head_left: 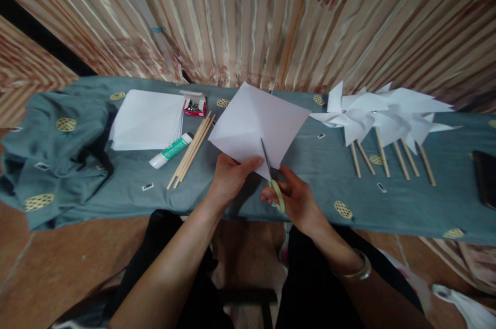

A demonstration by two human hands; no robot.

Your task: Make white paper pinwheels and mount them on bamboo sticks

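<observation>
A square sheet of white paper [248, 117], turned corner toward me, is held up over the cloth. My left hand [231, 174] pinches its lower left edge, thumb on top. In my right hand [292, 194] is a pair of scissors [278, 196] with pale yellow-green handles, fingers closed around them. One dark blade lies over the paper, running from the near corner toward the middle; the other blade is hidden beneath. Faint creases show on the sheet.
Left of the sheet lie thin wooden sticks [192, 151], a glue tube [170, 151], an open red box of metal pins [195, 105] and a paper stack [149, 120]. White paper pinwheels [387, 114] on sticks lie right. A dark phone-like object [485, 176] sits far right.
</observation>
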